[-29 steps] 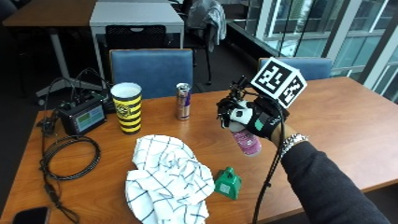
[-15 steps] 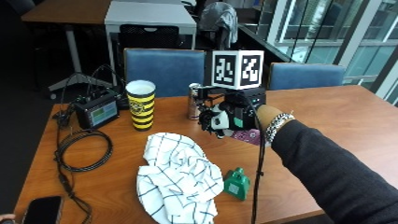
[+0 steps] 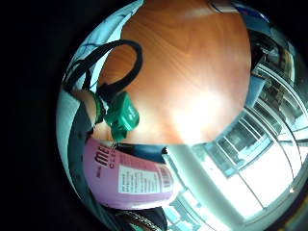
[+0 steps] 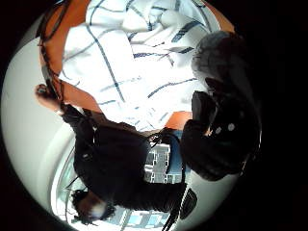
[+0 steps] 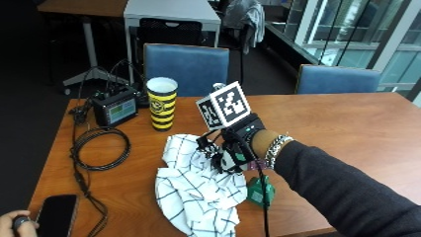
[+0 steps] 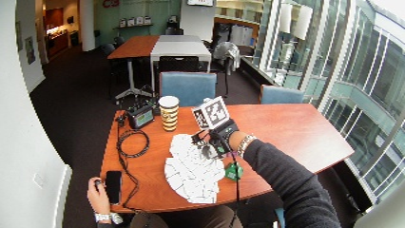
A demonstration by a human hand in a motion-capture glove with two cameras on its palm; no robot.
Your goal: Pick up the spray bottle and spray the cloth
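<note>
One step looked done: the black-gloved right hand (image 5: 231, 148) had its fingers curled round the pink-labelled plastic spray bottle (image 3: 127, 180), held above the white, dark-checked cloth (image 5: 194, 190) near the wooden table's (image 5: 342, 123) front edge. Next, I judged, the nozzle needed aiming down at the cloth before the trigger was squeezed.

The bench (image 5: 342, 123) is showing smooth, glossy reddish wood, catching window glare. Under the fingers (image 5: 212, 148), the cloth (image 5: 190, 192) is lying soft, matt and crumpled, white with dark checks. In the palm, the spray bottle (image 3: 130, 180) is looking like glossy pink plastic with a printed label.
</note>
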